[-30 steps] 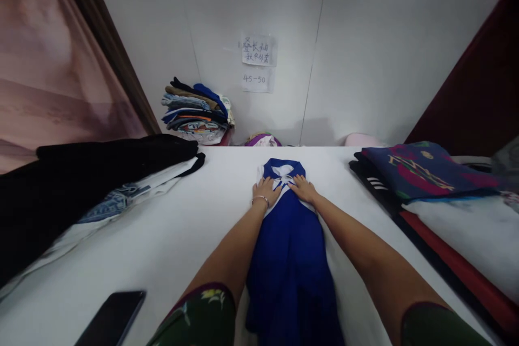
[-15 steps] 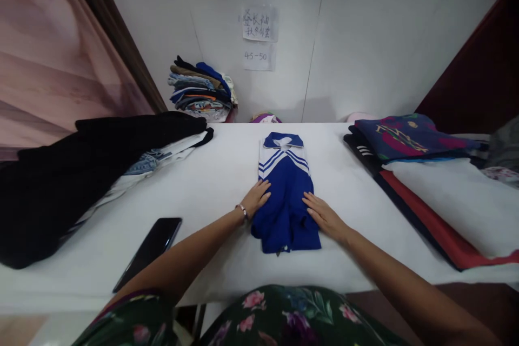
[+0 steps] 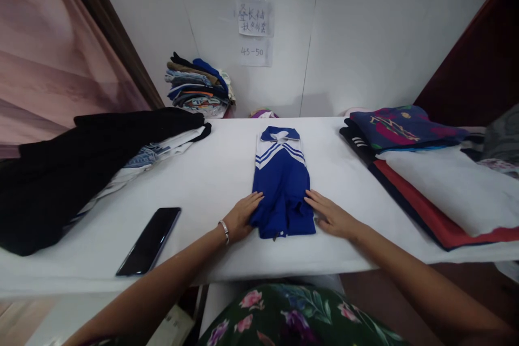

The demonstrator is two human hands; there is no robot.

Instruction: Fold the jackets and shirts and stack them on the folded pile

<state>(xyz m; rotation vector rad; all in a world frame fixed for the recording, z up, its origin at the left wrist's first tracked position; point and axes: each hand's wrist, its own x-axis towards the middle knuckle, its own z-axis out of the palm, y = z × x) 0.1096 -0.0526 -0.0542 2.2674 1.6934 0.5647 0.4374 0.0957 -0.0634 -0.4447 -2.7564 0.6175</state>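
A blue garment (image 3: 282, 186) with a white-striped sailor collar lies folded into a narrow strip in the middle of the white table (image 3: 211, 184). My left hand (image 3: 240, 216), with a bracelet on the wrist, rests flat with fingers apart against the garment's lower left edge. My right hand (image 3: 330, 214) lies flat at its lower right edge, fingertips touching the cloth. Neither hand grips anything.
A black phone (image 3: 149, 240) lies near the front left edge. Dark and pale clothes (image 3: 81, 162) are piled at the left. Folded clothes (image 3: 421, 173) lie at the right. A stack of clothes (image 3: 198, 89) and paper notes (image 3: 254, 32) are at the back wall.
My hands slid from the collar down the garment's sides to its lower end. My head pulled back, so the table's front edge and phone came into view.
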